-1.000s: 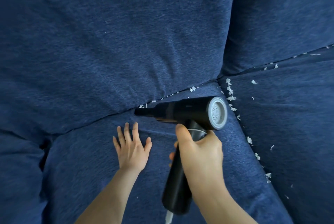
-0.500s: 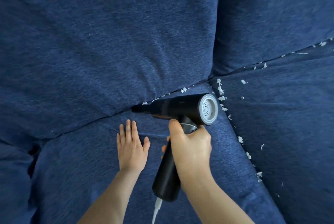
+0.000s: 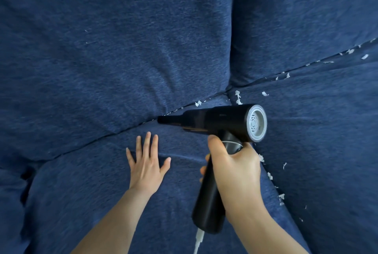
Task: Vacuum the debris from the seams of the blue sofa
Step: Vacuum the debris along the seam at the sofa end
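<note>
The blue sofa (image 3: pixel 102 59) fills the view. My right hand (image 3: pixel 235 165) grips the handle of a black handheld vacuum (image 3: pixel 216 120), whose narrow nozzle tip sits in the seam between back cushion and seat cushion. My left hand (image 3: pixel 147 163) lies flat on the seat cushion, fingers spread, just below and left of the nozzle. White debris flakes (image 3: pixel 238 96) lie in the seam right of the nozzle, where the cushions meet. More white flakes (image 3: pixel 270 176) run along the seam between the two seat cushions.
A white cord (image 3: pixel 198 241) hangs from the vacuum handle's base. Further white flakes (image 3: pixel 349 51) line the back seam at the far right. A dark gap (image 3: pixel 26 174) opens at the left edge between cushions.
The vacuum nozzle has slid slightly right along the back seam, and fewer flakes show near its tip. My left hand stays flat on the seat.
</note>
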Demonstrator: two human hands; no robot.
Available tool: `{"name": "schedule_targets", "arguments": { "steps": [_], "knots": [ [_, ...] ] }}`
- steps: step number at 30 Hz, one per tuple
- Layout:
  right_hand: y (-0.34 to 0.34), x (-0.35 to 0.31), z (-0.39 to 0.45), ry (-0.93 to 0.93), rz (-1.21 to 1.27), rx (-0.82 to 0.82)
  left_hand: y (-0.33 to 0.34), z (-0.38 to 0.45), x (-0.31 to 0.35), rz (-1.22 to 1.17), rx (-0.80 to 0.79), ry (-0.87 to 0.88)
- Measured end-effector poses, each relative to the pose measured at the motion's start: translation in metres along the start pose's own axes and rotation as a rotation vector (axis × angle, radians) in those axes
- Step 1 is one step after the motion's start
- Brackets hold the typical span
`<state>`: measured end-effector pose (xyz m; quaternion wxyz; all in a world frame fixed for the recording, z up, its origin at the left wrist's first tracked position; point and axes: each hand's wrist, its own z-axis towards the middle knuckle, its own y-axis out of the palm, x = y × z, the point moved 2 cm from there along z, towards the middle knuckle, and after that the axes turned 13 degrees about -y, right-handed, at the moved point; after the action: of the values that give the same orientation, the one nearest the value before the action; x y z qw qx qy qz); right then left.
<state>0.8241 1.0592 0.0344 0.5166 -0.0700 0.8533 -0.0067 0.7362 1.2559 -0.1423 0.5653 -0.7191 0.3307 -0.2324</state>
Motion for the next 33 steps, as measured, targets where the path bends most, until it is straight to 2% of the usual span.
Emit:
{"name": "schedule_targets", "arguments": {
  "steps": [10, 18, 29, 33],
  "knots": [
    [0.019, 0.001, 0.008, -0.023, -0.044, -0.040, 0.003, -0.015, 0.012, 0.069, -0.016, -0.001],
    [0.038, 0.005, 0.016, 0.048, -0.007, -0.054, -0.007, -0.018, 0.017, 0.011, 0.007, 0.030],
    [0.053, 0.006, 0.016, 0.107, 0.011, -0.038, 0.002, -0.020, 0.011, 0.085, -0.050, 0.033],
    [0.042, -0.001, 0.011, 0.044, -0.035, -0.043, -0.006, -0.019, 0.016, 0.042, -0.063, 0.014]
  ]
}}
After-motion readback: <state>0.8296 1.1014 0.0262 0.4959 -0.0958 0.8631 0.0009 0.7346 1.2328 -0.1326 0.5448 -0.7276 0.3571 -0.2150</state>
